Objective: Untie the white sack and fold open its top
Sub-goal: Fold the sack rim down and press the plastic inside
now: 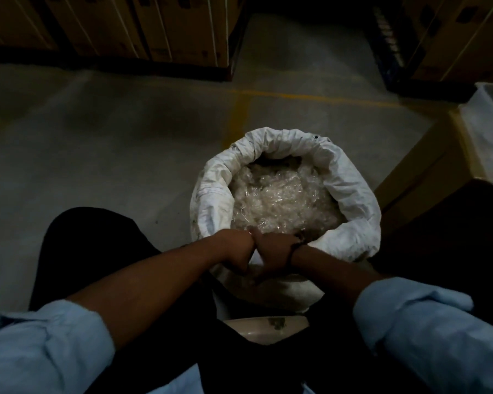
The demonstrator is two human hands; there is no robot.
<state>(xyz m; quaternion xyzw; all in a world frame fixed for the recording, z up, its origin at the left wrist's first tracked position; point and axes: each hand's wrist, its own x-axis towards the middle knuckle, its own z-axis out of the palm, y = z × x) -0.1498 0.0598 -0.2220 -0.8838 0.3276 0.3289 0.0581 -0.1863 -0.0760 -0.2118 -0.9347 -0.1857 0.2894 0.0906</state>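
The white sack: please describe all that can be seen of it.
The white sack looks like woven plastic cloth, somewhat soiled. It stands upright on the grey floor, its mouth open and its top rolled outward into a thick rim. Inside lies a heap of pale, glossy shreds. The left hand and the right hand grip the near rim, side by side.

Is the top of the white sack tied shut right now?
No, the white sack has its rim rolled down and stands wide open, showing pale stringy filling inside.
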